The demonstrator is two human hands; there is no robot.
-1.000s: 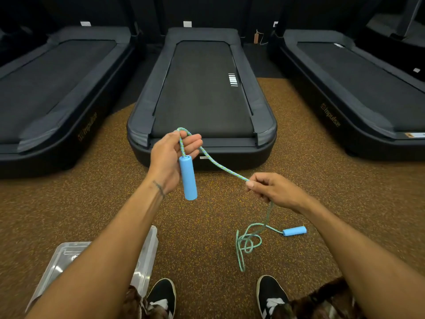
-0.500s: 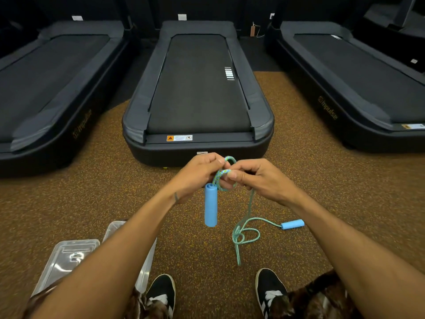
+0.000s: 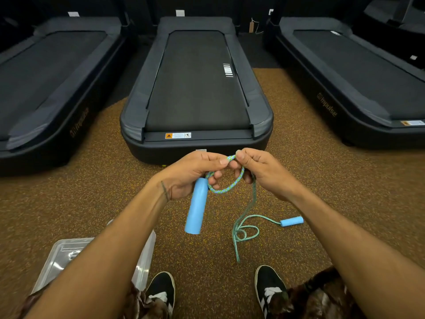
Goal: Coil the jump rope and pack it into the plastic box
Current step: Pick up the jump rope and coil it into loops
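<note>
Jump rope (image 3: 224, 188) shows one small loop pinched at its top by left hand (image 3: 190, 173) and right hand (image 3: 264, 173), first handle (image 3: 195, 206) hanging below the grip; remaining cord (image 3: 244, 233) and second handle (image 3: 291, 221) lie lower, outside the plastic box (image 3: 62, 252).

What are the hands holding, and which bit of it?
The jump rope. The left hand holds it by the top of the hanging blue handle, and with the right hand pinches the loop's top.
</note>
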